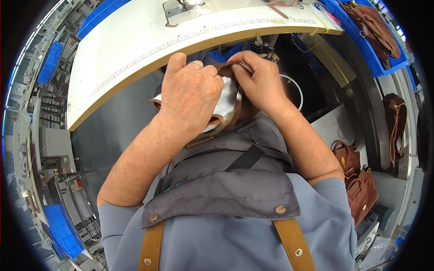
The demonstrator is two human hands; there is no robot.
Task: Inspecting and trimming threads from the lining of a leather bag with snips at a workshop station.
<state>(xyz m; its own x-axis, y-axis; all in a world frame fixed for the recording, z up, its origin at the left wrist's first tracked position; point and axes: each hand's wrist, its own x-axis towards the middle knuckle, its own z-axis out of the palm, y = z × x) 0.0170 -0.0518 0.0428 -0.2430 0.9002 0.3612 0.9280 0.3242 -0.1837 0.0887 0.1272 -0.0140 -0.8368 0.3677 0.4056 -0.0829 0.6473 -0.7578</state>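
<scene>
White worktable [113, 54], bent by the lens, arcs across the upper part of the view, a printed ruler strip running along its front edge. Just below that edge, above the person's lap, is a brown piece with white lining [227, 103]. Thumb and index finger of the right hand [262, 83] are pinched together on its brown upper edge. The left hand [189, 97] lies over the piece with its fingers curled in; their tips are hidden, so what they grip cannot be told. This hand also blocks much of the piece from sight. Beneath is a grey apron [217, 194] with tan straps. Metal machine parts [181, 9] sit on the table. At upper right, a blue bin [384, 71] holds brown material [373, 27]; brown bags [361, 194] stand lower down, near the right elbow. Blue trays [63, 230] line the far left.
</scene>
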